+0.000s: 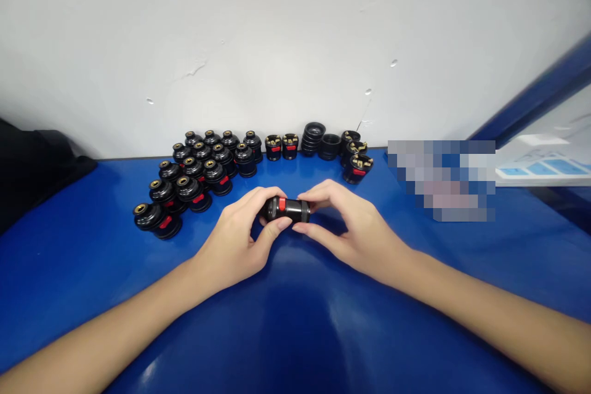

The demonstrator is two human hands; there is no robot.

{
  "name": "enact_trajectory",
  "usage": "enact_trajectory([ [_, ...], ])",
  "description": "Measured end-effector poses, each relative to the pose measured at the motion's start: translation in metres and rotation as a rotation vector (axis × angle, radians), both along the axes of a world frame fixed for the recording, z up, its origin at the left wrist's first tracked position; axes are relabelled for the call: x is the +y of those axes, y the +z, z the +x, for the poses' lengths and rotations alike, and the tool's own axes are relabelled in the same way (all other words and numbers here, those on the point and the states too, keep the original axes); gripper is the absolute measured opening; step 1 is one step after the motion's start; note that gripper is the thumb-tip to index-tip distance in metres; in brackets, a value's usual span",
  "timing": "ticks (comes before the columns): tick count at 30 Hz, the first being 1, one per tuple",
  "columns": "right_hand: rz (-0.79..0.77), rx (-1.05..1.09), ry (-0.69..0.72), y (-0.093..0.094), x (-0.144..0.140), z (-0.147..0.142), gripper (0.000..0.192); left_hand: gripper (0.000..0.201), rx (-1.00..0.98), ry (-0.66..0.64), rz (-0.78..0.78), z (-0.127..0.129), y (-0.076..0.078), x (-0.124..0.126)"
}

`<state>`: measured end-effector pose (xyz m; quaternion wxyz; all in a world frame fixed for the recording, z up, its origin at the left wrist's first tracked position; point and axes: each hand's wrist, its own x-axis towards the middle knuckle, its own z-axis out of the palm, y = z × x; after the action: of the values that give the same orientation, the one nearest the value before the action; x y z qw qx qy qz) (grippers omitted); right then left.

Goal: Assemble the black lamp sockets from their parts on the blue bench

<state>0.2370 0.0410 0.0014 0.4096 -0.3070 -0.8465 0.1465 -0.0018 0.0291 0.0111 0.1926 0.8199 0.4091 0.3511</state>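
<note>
A black lamp socket [295, 212] with a red switch lies sideways between my two hands, just above the blue table. My left hand [242, 231] grips its left end, thumb in front and fingers behind. At the other end, the fingertips and thumb of my right hand [353, 218] close around the ring-shaped rim. Beyond my left hand stand several capped black lamp sockets [194, 194] with brass threaded tops and red switches. Behind the held piece are two uncapped socket bodies [282, 148] showing brass contacts.
Black threaded rings [314, 138] are stacked by the wall, with more uncapped sockets [357, 168] to their right. A blurred-out patch [443, 184] covers something on the right. Dark cloth [41, 166] hangs at the left edge; a blue bar [530, 95] slants at the right.
</note>
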Motion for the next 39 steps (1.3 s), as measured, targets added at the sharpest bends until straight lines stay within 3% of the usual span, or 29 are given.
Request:
enact_trajectory([
  [4,0.195,-0.066,0.018,0.0002,0.0010,0.0006,0.027,0.018,-0.038,0.011,-0.094,-0.0002,-0.0003,-0.0002],
  [9,0.009,-0.051,-0.016,0.0031,0.0003,-0.0008,0.053,0.020,-0.073,-0.017,-0.103,-0.0009,-0.0010,-0.0020],
  [14,-0.042,-0.060,-0.006,0.0048,0.0003,-0.0025,0.021,0.024,-0.093,-0.047,-0.090,-0.0019,-0.0048,-0.0007],
  [18,-0.004,-0.036,0.024,0.0036,0.0004,-0.0017,0.045,0.025,-0.105,-0.029,-0.086,-0.0027,-0.0072,0.0008],
  [22,-0.116,-0.061,-0.017,0.0023,0.0007,-0.0011,0.035,0.025,-0.100,-0.019,-0.081,-0.0030,-0.0077,0.0013],
  [26,-0.057,-0.044,0.031,0.0023,0.0007,-0.0015,0.045,0.026,-0.097,-0.013,-0.084,-0.0029,-0.0082,0.0019],
  [30,-0.137,-0.064,0.000,0.0027,-0.0004,-0.0020,0.032,0.026,-0.092,-0.009,-0.088,-0.0030,-0.0081,0.0017],
  [34,-0.106,-0.057,0.002,0.0032,-0.0009,-0.0019,0.039,0.026,-0.087,0.002,-0.089,-0.0029,-0.0079,0.0016],
  [37,-0.161,-0.094,-0.026,0.0034,0.0002,-0.0016,0.026,0.025,-0.086,0.002,-0.094,-0.0025,-0.0079,0.0014],
  [39,-0.140,-0.096,-0.007,0.0032,0.0011,-0.0015,0.029,0.025,-0.095,0.006,-0.116,-0.0026,-0.0078,0.0009],
])
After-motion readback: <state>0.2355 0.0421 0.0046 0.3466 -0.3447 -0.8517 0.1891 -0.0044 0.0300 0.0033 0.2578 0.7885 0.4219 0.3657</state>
